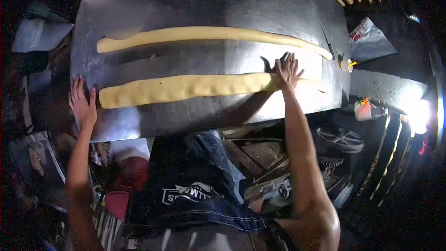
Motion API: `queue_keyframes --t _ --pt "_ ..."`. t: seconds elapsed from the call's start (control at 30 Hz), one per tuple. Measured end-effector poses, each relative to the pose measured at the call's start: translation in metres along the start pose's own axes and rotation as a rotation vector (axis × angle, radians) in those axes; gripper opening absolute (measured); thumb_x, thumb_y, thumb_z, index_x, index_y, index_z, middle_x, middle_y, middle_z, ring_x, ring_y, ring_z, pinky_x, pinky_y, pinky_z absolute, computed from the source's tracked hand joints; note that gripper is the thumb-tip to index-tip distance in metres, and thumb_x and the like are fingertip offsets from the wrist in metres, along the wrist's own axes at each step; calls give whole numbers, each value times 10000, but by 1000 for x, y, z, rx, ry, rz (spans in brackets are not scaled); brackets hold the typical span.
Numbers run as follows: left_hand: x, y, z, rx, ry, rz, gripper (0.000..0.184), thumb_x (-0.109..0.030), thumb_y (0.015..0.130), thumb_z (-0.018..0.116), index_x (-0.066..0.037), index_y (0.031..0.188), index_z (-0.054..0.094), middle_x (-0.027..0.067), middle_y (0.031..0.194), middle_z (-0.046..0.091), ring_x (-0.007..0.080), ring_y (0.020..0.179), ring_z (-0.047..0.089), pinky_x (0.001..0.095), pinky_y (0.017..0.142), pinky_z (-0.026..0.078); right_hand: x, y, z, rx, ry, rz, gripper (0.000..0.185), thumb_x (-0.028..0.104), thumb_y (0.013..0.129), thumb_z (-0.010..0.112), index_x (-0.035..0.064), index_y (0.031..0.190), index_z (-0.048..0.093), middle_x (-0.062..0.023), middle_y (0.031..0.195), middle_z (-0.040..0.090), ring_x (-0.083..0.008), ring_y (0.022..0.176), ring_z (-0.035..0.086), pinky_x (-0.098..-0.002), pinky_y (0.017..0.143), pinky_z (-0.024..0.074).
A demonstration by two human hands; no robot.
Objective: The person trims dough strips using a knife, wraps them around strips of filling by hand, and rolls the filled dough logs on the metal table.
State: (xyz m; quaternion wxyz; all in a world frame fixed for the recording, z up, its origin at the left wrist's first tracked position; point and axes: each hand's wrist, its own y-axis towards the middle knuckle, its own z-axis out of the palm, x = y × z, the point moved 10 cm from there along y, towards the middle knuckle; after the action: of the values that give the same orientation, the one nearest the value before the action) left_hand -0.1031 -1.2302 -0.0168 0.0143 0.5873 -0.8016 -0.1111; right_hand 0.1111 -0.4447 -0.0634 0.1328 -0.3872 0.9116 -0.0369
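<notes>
Two long ropes of pale yellow dough lie across a dark, smooth table (195, 0). The nearer dough rope (186, 87) is thick and dimpled at the left and thins out to the right. My right hand (288, 72) presses on its thinner right part with the fingers spread, hiding a short stretch of dough. The farther dough rope (209, 33) is slimmer and more even, and no hand is on it. My left hand (83, 102) rests at the table's left edge, fingers apart, just beside the blunt left end of the nearer rope, holding nothing.
A small cup (346, 65) with a yellow handle sticking out stands at the table's right edge, near a thin dark stick (327, 39). A pale sack (371, 39) lies beyond. Below are a spoked wheel (340, 139) and a white container (364, 110). A bright lamp (419, 116) shines at right.
</notes>
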Motion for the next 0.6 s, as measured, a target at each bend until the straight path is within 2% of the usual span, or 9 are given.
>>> queue_keyframes --t 0.03,0.1,0.23,0.27,0.3,0.33,0.4,0.47,0.6 --pt "2 0 2 3 12 1 610 -431 1107 537 -122 1621 427 88 1725 370 333 1603 301 534 1296 197 -6 3 0 -89 95 56 829 643 1087 352 193 1746 126 -133 1806 144 -279 1661 172 -636 1312 112" --pt "15 -8 9 11 3 38 607 -431 1109 533 -113 1617 432 93 1722 374 334 1598 310 536 1296 196 0 1 53 -152 -849 -301 854 662 1081 331 171 1743 102 -121 1806 143 -316 1659 166 -633 1307 154" --pt "16 7 3 -10 -115 -24 603 -403 1101 566 -80 1599 462 121 1692 415 341 1569 366 517 1291 238 -47 57 59 385 1213 -194 877 678 1077 354 132 1735 153 -193 1790 173 -455 1619 218 -693 1276 230" --pt "19 2 6 -7 -255 -81 616 -418 1088 589 -80 1591 481 128 1676 440 338 1553 396 505 1289 253 -64 34 20 -64 325 -303 913 727 1071 317 75 1707 260 -218 1757 264 -430 1616 246 -712 1258 216" --pt "35 -13 15 -225 -742 -419 598 -383 1086 612 -46 1569 506 164 1621 496 319 1514 444 475 1273 297 -89 26 1 -459 136 25 907 766 1049 342 130 1696 332 -220 1743 299 -439 1596 297 -736 1252 177" --pt "15 -19 24 -233 -733 -412 598 -383 1086 612 -46 1569 506 164 1621 496 319 1514 444 475 1273 297 -93 24 13 -80 143 149 834 727 1052 369 181 1682 359 -165 1745 326 -389 1615 269 -696 1278 110" --pt "-58 -30 5 -399 -481 -191 569 -319 1086 619 -22 1558 507 170 1589 520 301 1490 462 455 1258 331 -72 33 25 -118 69 -129 745 627 1100 333 229 1722 231 -154 1778 229 -419 1606 252 -706 1243 231" --pt "-176 -42 24 -347 -1026 -363 496 -230 1084 615 -6 1520 540 167 1573 539 315 1476 483 453 1257 331 -78 51 50 -18 84 -237 701 571 1120 321 246 1727 185 -170 1773 213 -420 1591 266 -698 1218 294" --pt "-461 -41 9 -37 -898 -185 432 -138 1031 666 7 1433 602 167 1496 615 338 1448 529 457 1229 378 -121 41 6 -117 194 -91 892 782 1023 367 188 1688 351 -177 1753 296 -394 1630 204 -661 1295 87"
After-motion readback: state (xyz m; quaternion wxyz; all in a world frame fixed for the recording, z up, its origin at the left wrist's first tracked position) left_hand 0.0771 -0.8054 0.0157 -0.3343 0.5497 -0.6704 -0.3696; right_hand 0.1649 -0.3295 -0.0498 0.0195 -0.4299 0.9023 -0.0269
